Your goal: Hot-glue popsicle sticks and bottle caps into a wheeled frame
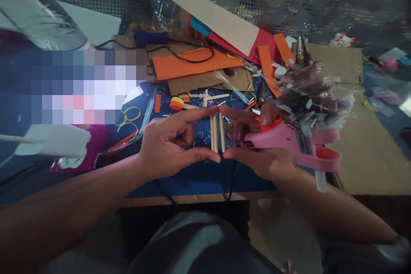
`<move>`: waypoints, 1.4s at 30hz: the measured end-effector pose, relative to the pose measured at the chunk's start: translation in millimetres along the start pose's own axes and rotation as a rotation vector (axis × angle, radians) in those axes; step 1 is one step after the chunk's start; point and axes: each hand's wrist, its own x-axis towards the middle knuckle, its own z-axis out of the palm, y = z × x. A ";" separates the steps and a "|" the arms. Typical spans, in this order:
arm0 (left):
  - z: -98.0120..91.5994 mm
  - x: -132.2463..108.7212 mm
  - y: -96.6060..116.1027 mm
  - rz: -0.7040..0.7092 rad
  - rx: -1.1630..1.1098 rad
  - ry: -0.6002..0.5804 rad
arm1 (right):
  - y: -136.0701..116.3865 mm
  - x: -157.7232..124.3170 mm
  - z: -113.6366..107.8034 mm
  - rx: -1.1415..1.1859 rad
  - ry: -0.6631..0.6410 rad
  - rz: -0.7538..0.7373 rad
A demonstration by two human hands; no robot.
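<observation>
Three thin wooden sticks [215, 132] stand side by side between my two hands, above a blue mat [199, 175]. My left hand [168, 143] pinches them, index finger on their top ends and thumb at their bottom ends. My right hand [257, 147] does the same from the other side with its index finger and thumb. That hand also grips a pink glue gun [289, 143] with an orange trigger, its body pointing right.
Orange paper [192, 63], cardboard, red and blue sheets and more sticks litter the table behind. A blue glue gun [149, 36] with a black cord lies at the back. A crumpled plastic wrap bundle [310, 94] sits by my right hand. White and magenta items lie left.
</observation>
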 end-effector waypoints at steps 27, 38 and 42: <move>-2.3 0.6 3.2 -0.005 0.091 -0.011 | 27.7 -20.7 -0.8 -0.028 0.045 -0.054; -2.5 4.9 5.9 0.006 0.080 -0.006 | 25.5 -26.3 1.5 -0.078 0.164 0.058; -1.7 3.2 4.2 -0.045 0.091 0.002 | 23.6 -26.6 7.0 -0.049 0.209 0.012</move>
